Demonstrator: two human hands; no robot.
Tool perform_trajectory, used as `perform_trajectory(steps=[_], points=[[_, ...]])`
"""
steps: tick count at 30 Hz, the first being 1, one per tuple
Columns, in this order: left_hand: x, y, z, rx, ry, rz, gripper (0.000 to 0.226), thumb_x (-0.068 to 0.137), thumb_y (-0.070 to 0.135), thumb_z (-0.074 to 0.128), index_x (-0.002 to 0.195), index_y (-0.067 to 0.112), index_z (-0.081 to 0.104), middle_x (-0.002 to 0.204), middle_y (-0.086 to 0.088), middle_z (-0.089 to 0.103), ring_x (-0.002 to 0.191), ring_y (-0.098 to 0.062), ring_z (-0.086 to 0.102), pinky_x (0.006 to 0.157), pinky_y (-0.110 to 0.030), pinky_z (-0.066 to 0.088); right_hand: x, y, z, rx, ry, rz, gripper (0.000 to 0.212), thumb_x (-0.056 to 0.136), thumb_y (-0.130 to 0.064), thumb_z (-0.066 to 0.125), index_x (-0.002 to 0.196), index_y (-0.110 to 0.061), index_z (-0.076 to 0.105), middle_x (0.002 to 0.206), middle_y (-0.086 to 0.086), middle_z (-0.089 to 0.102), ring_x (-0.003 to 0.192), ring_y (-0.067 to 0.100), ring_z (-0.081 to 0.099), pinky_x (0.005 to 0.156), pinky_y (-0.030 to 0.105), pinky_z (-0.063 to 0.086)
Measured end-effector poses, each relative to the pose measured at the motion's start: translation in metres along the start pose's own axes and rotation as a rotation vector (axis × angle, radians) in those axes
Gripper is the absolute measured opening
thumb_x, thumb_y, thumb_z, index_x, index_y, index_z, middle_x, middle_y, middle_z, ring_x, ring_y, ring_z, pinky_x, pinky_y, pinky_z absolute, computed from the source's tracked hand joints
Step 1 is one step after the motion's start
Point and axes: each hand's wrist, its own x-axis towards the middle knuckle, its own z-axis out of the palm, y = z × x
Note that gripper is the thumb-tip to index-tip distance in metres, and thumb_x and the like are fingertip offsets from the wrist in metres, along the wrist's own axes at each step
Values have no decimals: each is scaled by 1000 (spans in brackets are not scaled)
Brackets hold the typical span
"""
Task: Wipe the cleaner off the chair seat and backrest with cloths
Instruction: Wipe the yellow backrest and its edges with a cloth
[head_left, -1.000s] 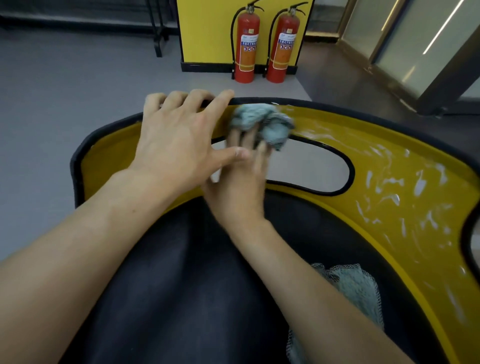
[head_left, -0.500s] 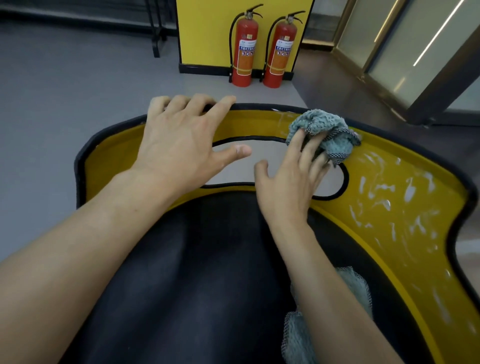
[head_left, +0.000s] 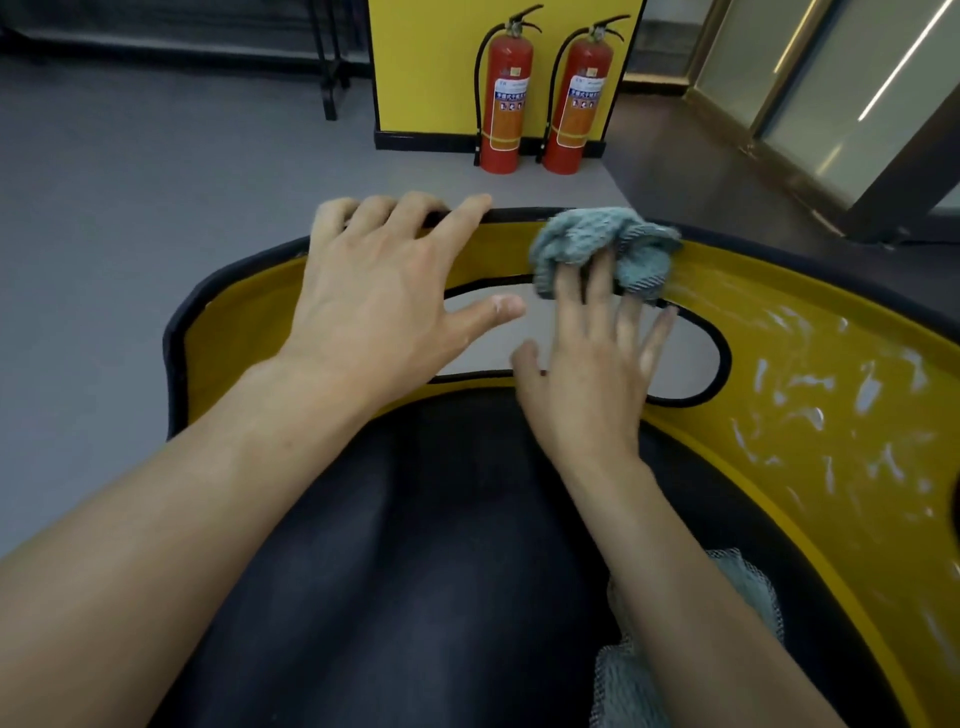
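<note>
Left hand (head_left: 384, 306): laid flat on the top left of the yellow backrest (head_left: 831, 415). Fingers (head_left: 457, 218) are spread and nearly straight, with the tips resting over the black rim; the thumb is stretched across the oval cut-out (head_left: 685, 358). Nothing is gripped.

Right hand (head_left: 592, 384): held palm-down in front of the cut-out. Fingers (head_left: 597, 280) are extended and slightly fanned, and a crumpled blue-grey cloth (head_left: 602, 244) is pressed by their tips against the upper band of the backrest, just below the rim. The cloth is pushed, not pinched.

White streaks of cleaner (head_left: 800, 384) are seen across the right part of the backrest, beside the cut-out and well down the curve.

A second cloth (head_left: 748, 587), pale with a mesh edge, is lying on the black seat (head_left: 415, 545) at lower right, partly hidden by the right forearm.

Two red fire extinguishers (head_left: 506, 98) are stood on the grey floor (head_left: 156, 182) beyond the chair, against a yellow panel (head_left: 426, 62).
</note>
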Motion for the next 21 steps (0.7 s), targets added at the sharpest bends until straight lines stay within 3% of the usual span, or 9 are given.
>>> perform_trajectory(steps=[3,7,10,13,18,21], points=[[-1,-1,0,-8,-7,5,85,88,84,21,157,35,22,147,-2,49,132,-28,45,109,-44,28,-4,25,-4,11,16,190,81,91,-35,53,159,-20,12,169,10,6,148,38,20,119,66,9],[0,0,1,-14,9,5,85,88,84,23,156,34,26,145,-2,51,131,-27,46,109,-45,28,1,10,-4,132,34,264,80,93,-38,51,159,-14,13,167,17,4,149,43,13,120,63,10],[0,-1,3,-5,15,6,83,88,83,28,156,35,26,145,-2,50,131,-28,46,109,-45,28,4,-32,1,225,-1,137,83,94,-48,52,159,-16,11,167,17,6,149,44,13,122,61,9],[1,1,6,5,33,-4,82,88,83,32,155,35,28,143,-2,52,130,-28,46,108,-45,27,-2,-61,5,298,-42,-22,92,92,-45,59,161,-21,2,168,11,-9,150,40,5,123,52,-9],[1,4,4,14,22,-17,83,87,84,30,154,35,28,143,-4,53,130,-30,47,110,-47,27,-2,-29,3,136,-32,-97,92,89,-41,62,160,-26,7,169,4,4,149,32,15,120,66,5],[2,4,2,23,16,-28,82,88,85,28,155,36,27,143,-4,53,130,-31,47,110,-48,27,-3,4,-3,90,-15,43,87,90,-38,56,161,-25,7,169,3,5,148,33,15,120,66,7]])
